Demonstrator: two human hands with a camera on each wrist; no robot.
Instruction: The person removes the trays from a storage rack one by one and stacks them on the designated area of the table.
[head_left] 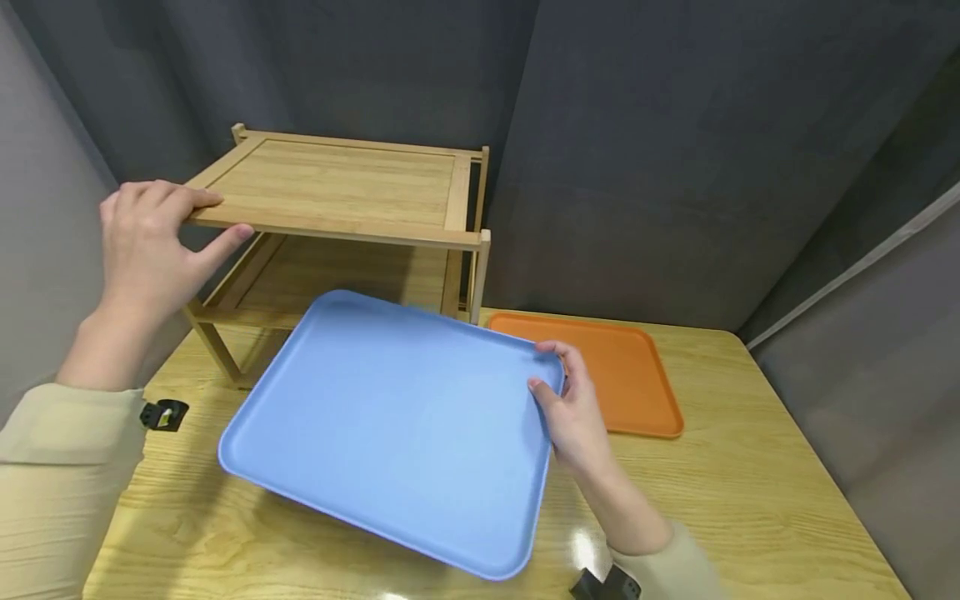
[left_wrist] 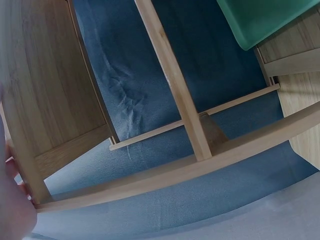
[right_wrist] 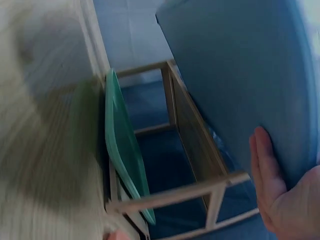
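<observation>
My left hand (head_left: 213,218) grips the front left corner of a two-tier bamboo shelf (head_left: 337,187), fingers on its top board and thumb under the edge. In the left wrist view a sliver of that hand (left_wrist: 12,200) shows by the shelf's frame (left_wrist: 170,85). My right hand (head_left: 555,375) holds a blue tray (head_left: 397,425) by its far right corner, thumb on top. The tray hangs tilted over the wooden table (head_left: 750,483), just in front of the shelf. In the right wrist view the palm (right_wrist: 280,195) lies against the blue tray (right_wrist: 240,75).
An orange tray (head_left: 626,375) lies flat on the table to the right of the shelf. A green tray (right_wrist: 125,165) shows by the shelf's frame in both wrist views (left_wrist: 260,20). Grey curtains close in the back and both sides.
</observation>
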